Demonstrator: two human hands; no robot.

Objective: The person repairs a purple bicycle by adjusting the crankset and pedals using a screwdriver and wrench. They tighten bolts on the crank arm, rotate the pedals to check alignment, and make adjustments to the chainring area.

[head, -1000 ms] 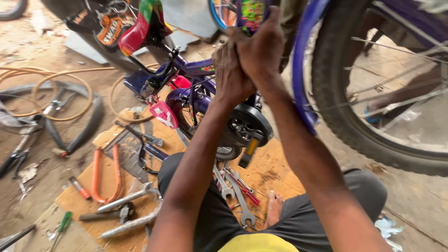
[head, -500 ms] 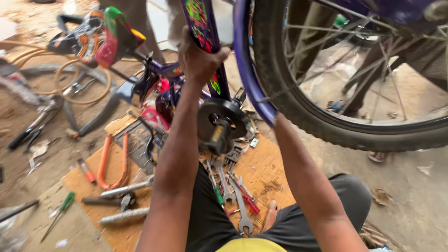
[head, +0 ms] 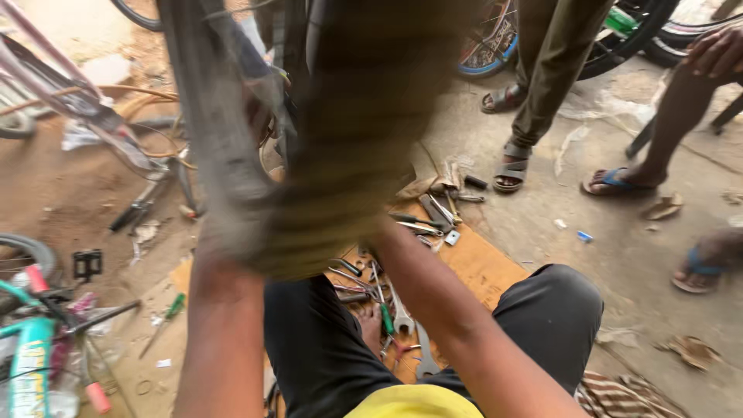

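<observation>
Both forearms reach up toward twelve o'clock behind a blurred dark rubber bicycle tyre (head: 340,131), hands hidden so finger state cannot be told, scattered metal spanners (head: 402,317) on an orange board (head: 480,267) at six o'clock between black-trousered knees.

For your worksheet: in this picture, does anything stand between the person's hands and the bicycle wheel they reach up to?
Nothing visible does. Both forearms run straight up into the blurred bicycle wheel, which hides both hands, so each grip cannot be seen. The spanners lie below on the board.
</observation>
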